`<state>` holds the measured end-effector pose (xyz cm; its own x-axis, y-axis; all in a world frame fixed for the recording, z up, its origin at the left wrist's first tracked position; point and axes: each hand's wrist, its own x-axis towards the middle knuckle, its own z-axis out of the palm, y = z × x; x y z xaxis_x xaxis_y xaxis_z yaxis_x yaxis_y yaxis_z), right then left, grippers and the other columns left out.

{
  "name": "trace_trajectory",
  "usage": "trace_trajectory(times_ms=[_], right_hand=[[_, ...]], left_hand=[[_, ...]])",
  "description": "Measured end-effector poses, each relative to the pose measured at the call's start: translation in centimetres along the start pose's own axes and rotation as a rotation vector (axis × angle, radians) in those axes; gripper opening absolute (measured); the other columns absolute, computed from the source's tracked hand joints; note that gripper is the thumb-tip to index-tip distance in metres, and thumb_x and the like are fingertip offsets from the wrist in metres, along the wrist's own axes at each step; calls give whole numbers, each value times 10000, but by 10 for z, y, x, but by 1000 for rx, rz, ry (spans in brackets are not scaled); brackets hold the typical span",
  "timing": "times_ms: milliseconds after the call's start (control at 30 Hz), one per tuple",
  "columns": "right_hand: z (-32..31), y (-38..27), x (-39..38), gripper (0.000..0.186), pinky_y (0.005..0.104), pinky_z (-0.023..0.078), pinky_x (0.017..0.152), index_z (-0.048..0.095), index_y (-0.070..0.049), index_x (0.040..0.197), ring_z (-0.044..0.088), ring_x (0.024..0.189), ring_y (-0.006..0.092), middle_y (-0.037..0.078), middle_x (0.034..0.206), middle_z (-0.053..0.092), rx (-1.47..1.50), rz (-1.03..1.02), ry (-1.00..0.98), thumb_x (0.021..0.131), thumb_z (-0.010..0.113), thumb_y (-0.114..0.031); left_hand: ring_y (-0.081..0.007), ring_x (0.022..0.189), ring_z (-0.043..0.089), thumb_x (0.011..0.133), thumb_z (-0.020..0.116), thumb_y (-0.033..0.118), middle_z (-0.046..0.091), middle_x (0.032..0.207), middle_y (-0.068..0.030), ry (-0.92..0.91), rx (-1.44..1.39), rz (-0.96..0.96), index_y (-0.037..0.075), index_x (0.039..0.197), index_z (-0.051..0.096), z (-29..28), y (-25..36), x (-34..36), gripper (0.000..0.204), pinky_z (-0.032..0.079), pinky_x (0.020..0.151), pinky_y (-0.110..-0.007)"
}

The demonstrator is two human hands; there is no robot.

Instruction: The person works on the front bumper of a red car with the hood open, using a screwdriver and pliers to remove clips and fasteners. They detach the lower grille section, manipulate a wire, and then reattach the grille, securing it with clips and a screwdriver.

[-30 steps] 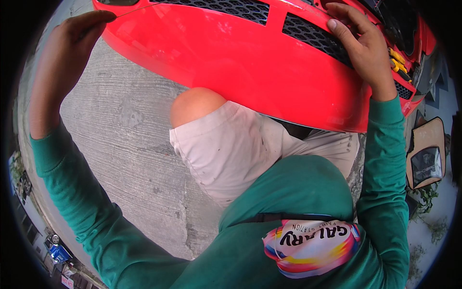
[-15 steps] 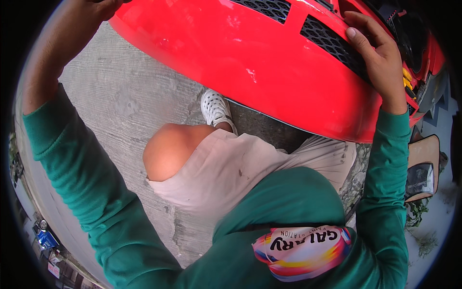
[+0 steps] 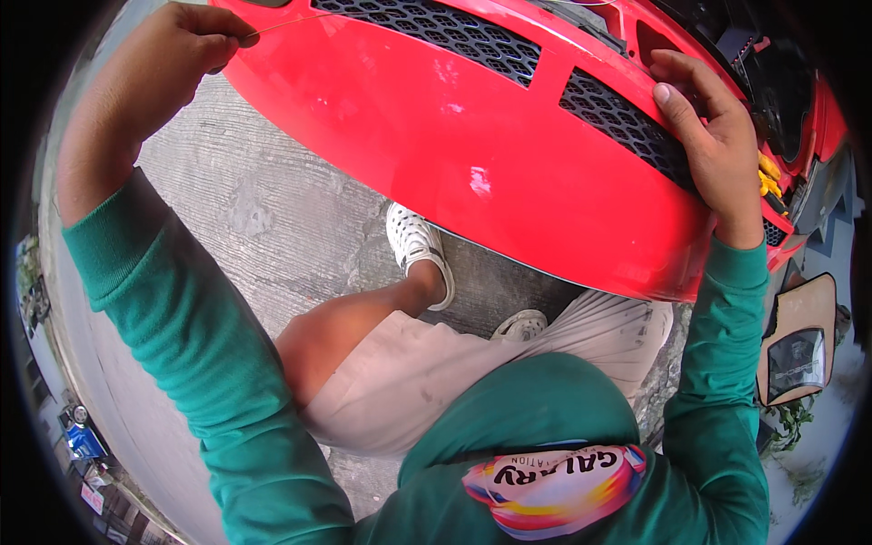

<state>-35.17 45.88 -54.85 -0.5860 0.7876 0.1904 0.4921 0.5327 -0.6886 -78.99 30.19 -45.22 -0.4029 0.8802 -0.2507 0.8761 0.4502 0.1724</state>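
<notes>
My left hand [image 3: 186,59] is closed in a pinch on a thin wire [image 3: 272,27] at the upper left of a large red bumper [image 3: 427,145]. The wire runs rightward above the bumper's black honeycomb grille [image 3: 445,36]. My right hand [image 3: 708,136] rests on the upper edge near the second honeycomb insert [image 3: 609,113], fingers apart and slightly curled, with no held item visible. Yellow-handled tools [image 3: 767,177] lie just beyond it on the red bodywork.
My legs [image 3: 409,372] and white clogs [image 3: 413,241] are under and before the bumper on grooved concrete [image 3: 236,145]. At right lie a tan-and-black panel [image 3: 799,309] and some plants [image 3: 790,418]. A small blue object [image 3: 82,440] shows at far lower left.
My bent left knee has shifted down and left over the last second, uncovering both clogs. The bumper and right hand appear lower and farther right; my left hand still pinches the wire.
</notes>
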Motion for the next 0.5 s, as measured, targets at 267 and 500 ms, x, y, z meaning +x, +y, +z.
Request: trace_trajectory(times_ms=[267, 500], right_hand=[[0, -8, 4, 346, 394, 585, 907, 745, -5, 1247, 726, 997, 298, 176, 1140, 761, -79, -100, 70, 961, 771, -197], [-2, -16, -1, 350, 469, 571, 916, 728, -17, 1244, 678, 1078, 365, 159, 1140, 749, -159, -125, 119, 964, 738, -227]], left_hand=[[-240, 1013, 757, 991, 627, 92, 822, 1100, -167, 63, -120, -60, -45, 1213, 787, -35, 20, -33, 306, 560, 968, -366], [-365, 942, 797, 955, 678, 63, 798, 1032, -235, 122, 126, 85, -3, 1103, 818, -48, 38, -37, 214, 604, 876, -413]])
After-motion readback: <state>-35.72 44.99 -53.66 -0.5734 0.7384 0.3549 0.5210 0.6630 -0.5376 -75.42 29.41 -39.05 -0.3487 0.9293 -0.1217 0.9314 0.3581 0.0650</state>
